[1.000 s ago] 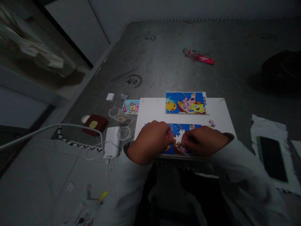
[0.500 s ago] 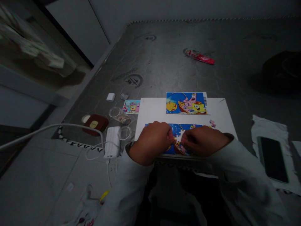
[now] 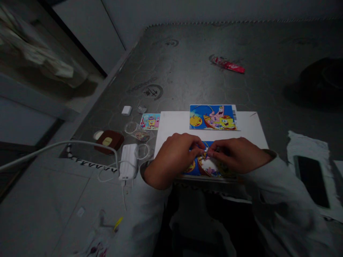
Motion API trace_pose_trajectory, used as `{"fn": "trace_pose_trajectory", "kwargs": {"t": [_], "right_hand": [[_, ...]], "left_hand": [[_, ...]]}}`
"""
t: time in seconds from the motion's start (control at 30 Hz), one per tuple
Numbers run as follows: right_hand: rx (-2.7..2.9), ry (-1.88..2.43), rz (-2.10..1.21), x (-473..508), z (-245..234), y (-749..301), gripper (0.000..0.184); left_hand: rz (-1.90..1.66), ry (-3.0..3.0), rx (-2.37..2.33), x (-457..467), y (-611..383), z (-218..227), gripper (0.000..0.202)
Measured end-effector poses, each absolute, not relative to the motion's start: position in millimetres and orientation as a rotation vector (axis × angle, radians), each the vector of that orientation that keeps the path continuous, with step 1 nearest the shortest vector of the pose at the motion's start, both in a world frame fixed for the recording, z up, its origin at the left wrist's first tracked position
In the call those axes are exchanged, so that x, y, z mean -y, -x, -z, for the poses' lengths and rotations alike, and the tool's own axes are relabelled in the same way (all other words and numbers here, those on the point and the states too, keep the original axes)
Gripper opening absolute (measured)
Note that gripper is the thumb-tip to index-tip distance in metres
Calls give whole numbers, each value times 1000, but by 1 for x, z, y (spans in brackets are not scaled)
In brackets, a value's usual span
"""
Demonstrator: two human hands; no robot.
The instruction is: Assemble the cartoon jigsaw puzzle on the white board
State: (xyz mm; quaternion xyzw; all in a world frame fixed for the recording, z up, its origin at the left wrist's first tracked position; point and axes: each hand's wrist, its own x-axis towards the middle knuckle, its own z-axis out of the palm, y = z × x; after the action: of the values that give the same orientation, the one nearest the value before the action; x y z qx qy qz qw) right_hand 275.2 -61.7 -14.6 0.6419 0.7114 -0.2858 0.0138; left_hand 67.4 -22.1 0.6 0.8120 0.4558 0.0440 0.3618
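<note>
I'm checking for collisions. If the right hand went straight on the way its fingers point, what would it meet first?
Probably the left hand: the right hand points left over the jigsaw puzzle, almost touching the left hand at the fingertips. Depth is hard to judge from this view.

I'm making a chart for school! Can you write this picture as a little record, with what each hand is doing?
left hand: over the jigsaw puzzle, fingertips meeting the right hand's
right hand: over the jigsaw puzzle, fingertips meeting the left hand's
held: too small to tell
jigsaw puzzle: unfinished, white gap in the middle, lying on a white board
beside it: cartoon picture card at the board's far edge
rest: small cartoon card, power bank, phone, red wrapper
</note>
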Motion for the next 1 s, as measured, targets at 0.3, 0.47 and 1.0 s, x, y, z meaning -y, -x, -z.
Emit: {"fn": "trace_pose_trajectory", "kwargs": {"t": [0.3, 0.47, 1.0], "right_hand": [[-2190, -1979, 875, 61, 19, -272, 23], [-2278, -2079, 865, 62, 14, -275, 24], [-2248, -2032, 1005, 60, 9, -275, 27]], "left_hand": [[-57, -2047, -1265, 22, -68, 2, 16], [-34, -2000, -1219, 22, -67, 1, 14], [-209, -2087, -1143, 21, -70, 0, 16]]}}
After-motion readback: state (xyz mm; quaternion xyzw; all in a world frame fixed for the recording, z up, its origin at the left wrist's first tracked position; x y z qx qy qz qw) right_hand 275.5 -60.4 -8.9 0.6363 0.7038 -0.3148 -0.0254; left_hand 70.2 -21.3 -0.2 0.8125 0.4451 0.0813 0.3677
